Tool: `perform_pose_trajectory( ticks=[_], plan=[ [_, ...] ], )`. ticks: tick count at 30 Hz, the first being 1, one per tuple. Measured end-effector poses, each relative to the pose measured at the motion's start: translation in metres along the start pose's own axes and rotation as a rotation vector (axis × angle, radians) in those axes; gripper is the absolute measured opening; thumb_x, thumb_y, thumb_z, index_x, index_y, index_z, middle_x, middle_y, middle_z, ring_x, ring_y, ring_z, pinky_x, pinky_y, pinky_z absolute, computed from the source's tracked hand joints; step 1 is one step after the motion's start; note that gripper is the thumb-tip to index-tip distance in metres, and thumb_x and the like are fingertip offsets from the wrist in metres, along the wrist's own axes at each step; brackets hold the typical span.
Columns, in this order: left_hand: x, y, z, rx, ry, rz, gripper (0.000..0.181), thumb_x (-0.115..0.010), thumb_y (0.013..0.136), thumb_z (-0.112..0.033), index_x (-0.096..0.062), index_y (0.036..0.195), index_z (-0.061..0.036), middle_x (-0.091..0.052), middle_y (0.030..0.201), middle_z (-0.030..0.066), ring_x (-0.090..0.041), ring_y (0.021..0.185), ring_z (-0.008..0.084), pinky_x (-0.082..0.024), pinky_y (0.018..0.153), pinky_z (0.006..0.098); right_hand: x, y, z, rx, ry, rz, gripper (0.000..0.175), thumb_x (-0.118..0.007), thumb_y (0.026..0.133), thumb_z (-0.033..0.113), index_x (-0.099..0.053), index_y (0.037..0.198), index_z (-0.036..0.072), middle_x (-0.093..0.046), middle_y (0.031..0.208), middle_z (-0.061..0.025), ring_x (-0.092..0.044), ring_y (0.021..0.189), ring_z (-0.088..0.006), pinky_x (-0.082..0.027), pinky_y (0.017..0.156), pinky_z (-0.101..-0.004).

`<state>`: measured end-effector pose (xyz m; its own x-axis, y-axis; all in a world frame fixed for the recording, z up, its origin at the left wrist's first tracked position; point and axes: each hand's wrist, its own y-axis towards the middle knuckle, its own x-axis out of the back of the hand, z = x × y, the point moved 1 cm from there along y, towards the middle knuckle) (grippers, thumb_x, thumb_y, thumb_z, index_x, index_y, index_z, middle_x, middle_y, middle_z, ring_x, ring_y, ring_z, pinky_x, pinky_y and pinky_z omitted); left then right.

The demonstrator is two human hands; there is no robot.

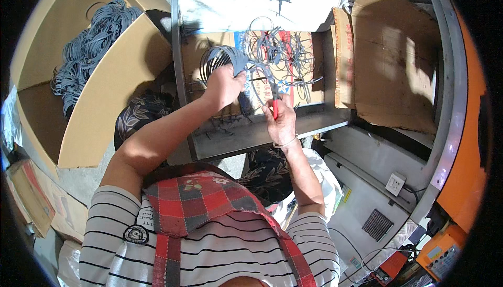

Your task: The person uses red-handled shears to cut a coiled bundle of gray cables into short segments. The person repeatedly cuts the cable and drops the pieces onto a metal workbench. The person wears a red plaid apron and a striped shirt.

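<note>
My left hand (224,86) grips a bundle of thin grey rings (226,57), of rubber or plastic, that fan out to the left. In my right hand (282,121) is a pair of pliers or cutters (275,106) with red handles. The tool's dark jaws point up towards the bundle's right end, where strips overlap it; whether they bite on one I cannot tell. Just beyond lies a loose tangle of dark rings and thin stems (281,49) on a flattened printed cardboard (251,90) in a metal tray (255,131).
A large open cardboard box (106,102) at left holds a heap of grey rings (96,47). White sheeting (235,0) covers the tray's far side, with a dark branched scrap (279,4) on it. Cardboard flaps (393,59) stand at right, above a machine panel with a socket (395,184).
</note>
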<state>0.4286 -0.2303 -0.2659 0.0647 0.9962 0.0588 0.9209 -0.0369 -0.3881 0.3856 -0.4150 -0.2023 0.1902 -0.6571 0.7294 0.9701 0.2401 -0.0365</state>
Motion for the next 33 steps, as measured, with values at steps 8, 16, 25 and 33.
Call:
perform_pose_trajectory(
  ticks=[8, 16, 25, 33],
  plan=[
    [0.002, -0.005, -0.011, 0.064, -0.116, 0.142, 0.015, -0.057, 0.090, -0.012, -0.060, 0.082, -0.0005, -0.057, 0.065, 0.0016, -0.050, 0.056, 0.0085, -0.042, 0.054, 0.0251, 0.024, 0.009, -0.007, -0.135, -0.109, -0.183, 0.032, -0.072, 0.078, 0.012, -0.062, 0.107, 0.001, -0.055, 0.100, -0.0160, -0.056, 0.093, -0.0317, -0.046, 0.082, -0.0360],
    [-0.008, -0.014, -0.002, -0.195, 0.076, 0.198, 0.010, -0.059, 0.089, -0.011, -0.061, 0.090, -0.0009, -0.059, 0.071, 0.0038, -0.054, 0.064, 0.0111, -0.046, 0.061, 0.0285, -0.018, 0.058, -0.009, -0.057, -0.028, -0.269, 0.020, -0.072, 0.078, 0.013, -0.062, 0.090, 0.001, -0.056, 0.082, -0.0165, -0.057, 0.074, -0.0315, -0.045, 0.067, -0.0386],
    [0.014, -0.008, -0.041, -0.337, 0.051, -0.103, 0.021, -0.054, 0.091, -0.022, -0.058, 0.088, -0.0022, -0.059, 0.065, 0.0195, -0.061, 0.061, 0.0363, -0.046, 0.055, 0.0422, 0.032, 0.055, -0.048, -0.388, 0.660, 0.172, 0.006, -0.062, 0.088, 0.008, -0.062, 0.091, 0.002, -0.062, 0.078, -0.0017, -0.057, 0.068, -0.0075, -0.048, 0.061, -0.0226],
    [0.011, -0.003, -0.015, -0.033, -0.061, 0.439, 0.028, -0.056, 0.091, -0.024, -0.057, 0.092, 0.0041, -0.059, 0.069, 0.0225, -0.058, 0.061, 0.0318, -0.045, 0.059, 0.0387, 0.031, 0.063, -0.029, -0.245, 0.681, 0.430, 0.014, -0.064, 0.086, 0.012, -0.061, 0.092, 0.000, -0.062, 0.084, -0.0055, -0.059, 0.077, -0.0118, -0.049, 0.069, -0.0249]
  ],
)
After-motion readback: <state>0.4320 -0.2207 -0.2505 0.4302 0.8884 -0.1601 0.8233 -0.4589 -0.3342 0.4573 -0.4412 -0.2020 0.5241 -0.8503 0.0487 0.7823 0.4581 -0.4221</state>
